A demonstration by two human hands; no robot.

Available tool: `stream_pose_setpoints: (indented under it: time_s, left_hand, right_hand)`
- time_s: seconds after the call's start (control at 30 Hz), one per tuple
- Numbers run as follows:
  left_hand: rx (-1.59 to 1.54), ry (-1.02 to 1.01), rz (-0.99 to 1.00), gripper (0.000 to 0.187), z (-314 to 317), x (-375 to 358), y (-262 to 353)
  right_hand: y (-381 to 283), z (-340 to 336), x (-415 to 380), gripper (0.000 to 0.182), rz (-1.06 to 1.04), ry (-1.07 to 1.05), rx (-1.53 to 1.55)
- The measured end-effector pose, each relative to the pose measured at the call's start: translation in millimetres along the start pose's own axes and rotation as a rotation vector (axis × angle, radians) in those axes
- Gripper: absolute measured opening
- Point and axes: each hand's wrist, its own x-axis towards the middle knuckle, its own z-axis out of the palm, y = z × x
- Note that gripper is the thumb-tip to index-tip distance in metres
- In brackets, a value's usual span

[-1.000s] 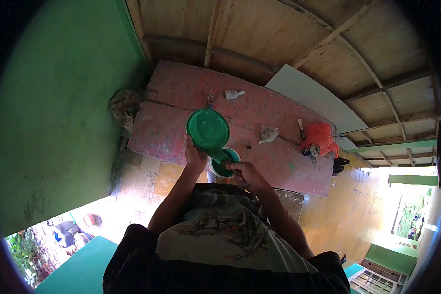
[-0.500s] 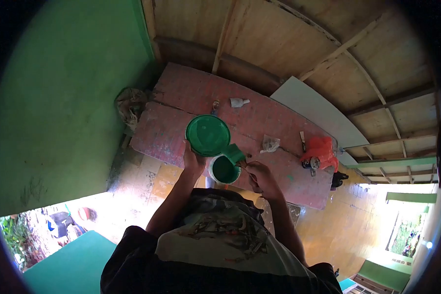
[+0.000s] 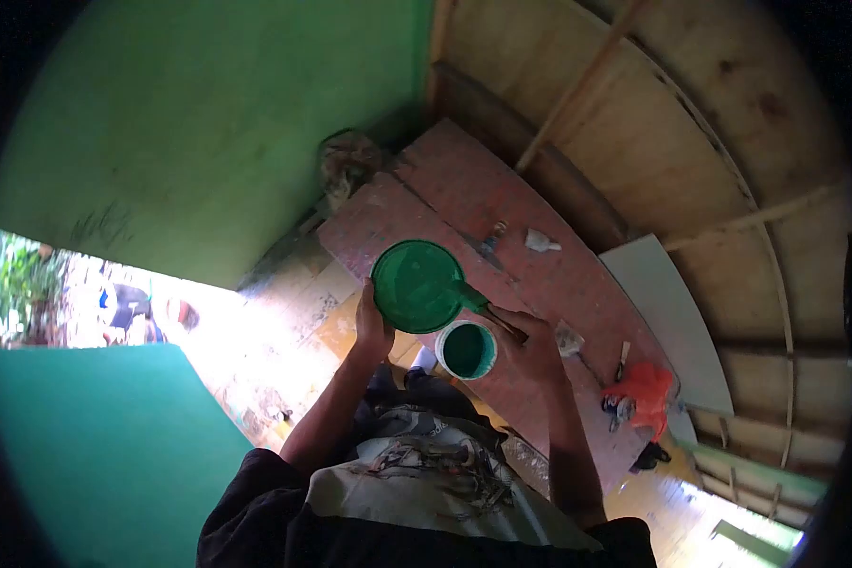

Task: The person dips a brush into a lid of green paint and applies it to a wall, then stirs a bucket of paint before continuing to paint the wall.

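My left hand (image 3: 375,322) grips the left edge of a round, rimmed bucket lid (image 3: 409,284), its face coated in wet-looking green paint. In my right hand (image 3: 538,348) is a paintbrush (image 3: 502,323), held by the handle and pointing left. Its green-loaded bristles overlap the lid's right rim in this view. Just below the lid and brush is a white-rimmed paint bucket (image 3: 491,363) with dark green paint inside.
A paint-stained reddish table (image 3: 577,275) stretches in front of me. On it lie a small white container (image 3: 541,240), a clear plastic bag (image 3: 568,339), a scraper (image 3: 623,360) and an orange-red bag (image 3: 649,393). A green wall (image 3: 208,123) rises at left.
The whole view has turned, shifting the table rightward and down. The paintbrush has moved from over the bucket's rim to the lid's right edge.
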Motion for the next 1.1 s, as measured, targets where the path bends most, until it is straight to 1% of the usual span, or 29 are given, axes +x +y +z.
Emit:
stream_pose_setpoints:
  time_s: [0.03, 0.07, 0.13, 0.17, 0.2, 0.23, 0.27, 0.33, 0.5, 0.57, 0.67, 0.73, 0.77, 0.83, 0.87, 0.93, 1.0, 1.03, 1.1]
  left_hand:
    - [-0.082, 0.052, -0.004, 0.048, -4.1, -3.4, 6.0]
    - [-0.165, 0.102, -0.011, 0.048, -12.9, -9.4, 8.5]
    - [-0.197, 0.142, 0.028, 0.049, -27.8, -17.5, 13.6]
    - [-0.218, 0.155, 0.054, 0.05, -30.8, -20.3, 17.5]
    - [-0.24, 0.16, 0.078, 0.05, -33.0, -23.7, 21.0]
    - [-0.272, 0.216, 0.114, 0.048, -32.4, -30.9, 27.3]
    - [-0.305, 0.272, 0.151, 0.046, -35.8, -36.0, 32.3]
    - [-0.313, 0.297, 0.198, 0.045, -49.8, -41.9, 37.9]
    - [-0.385, 0.359, 0.279, 0.043, -93.7, -64.8, 46.8]
    - [-0.45, 0.4, 0.362, 0.041, -112.2, -76.5, 56.0]
    - [-0.424, 0.472, 0.43, 0.04, -156.8, -100.2, 73.2]
    - [-0.438, 0.471, 0.473, 0.04, -185.6, -122.0, 88.4]
    - [-0.428, 0.463, 0.496, 0.04, -196.8, -134.3, 98.3]
    - [-0.451, 0.511, 0.555, 0.042, -221.7, -155.7, 113.2]
    - [-0.462, 0.508, 0.574, 0.043, -236.6, -167.2, 117.6]
    - [-0.478, 0.518, 0.63, 0.046, -270.2, -185.2, 122.9]
    - [-0.487, 0.541, 0.688, 0.049, -304.7, -200.0, 122.1]
    - [-0.498, 0.518, 0.689, 0.049, -332.5, -199.6, 114.7]
    - [-0.53, 0.639, 0.749, 0.048, -357.4, -218.4, 111.6]
  right_hand:
    - [4.2, 5.7, 6.8, 0.039, -0.114, -0.047, -0.087]
    - [-8.0, 9.9, 12.2, 0.039, -0.128, -0.075, -0.08]
    - [-34.6, 14.0, 24.4, 0.039, -0.205, -0.153, -0.299]
    - [-38.1, 19.2, 27.8, 0.039, -0.229, -0.172, -0.303]
    - [-41.4, 24.6, 30.9, 0.04, -0.29, -0.189, -0.38]
    - [-44.9, 29.4, 33.7, 0.041, -0.352, -0.205, -0.457]
    - [-48.8, 34.5, 35.9, 0.041, -0.382, -0.221, -0.461]
    - [-56.2, 44.8, 39.6, 0.039, -0.462, -0.269, -0.519]
    - [-98.3, 68.7, 46.4, 0.04, -0.587, -0.405, -0.569]
    - [-111.2, 83.8, 49.2, 0.042, -0.647, -0.448, -0.577]
    - [-129.2, 109.4, 47.6, 0.038, -0.682, -0.489, -0.531]
    - [-144.8, 129.8, 47.8, 0.04, -0.819, -0.454, -0.391]
    - [-156.3, 137.7, 47.2, 0.04, -0.837, -0.471, -0.386]
    - [-182.1, 152.7, 42.1, 0.046, -0.571, -0.602, -0.465]
    - [-183.3, 165.1, 38.9, 0.046, -0.598, -0.618, -0.457]
    - [-178.7, 193.5, 31.2, 0.034, -0.478, -0.592, -0.14]
    - [-194.1, 220.7, 20.5, 0.023, -0.211, -0.694, 0.014]
    - [-193.7, 234.7, 19.2, 0.023, -0.135, -0.726, 0.073]
    - [-195.2, 265.2, 6.6, 0.023, 0.05, -0.762, 0.187]
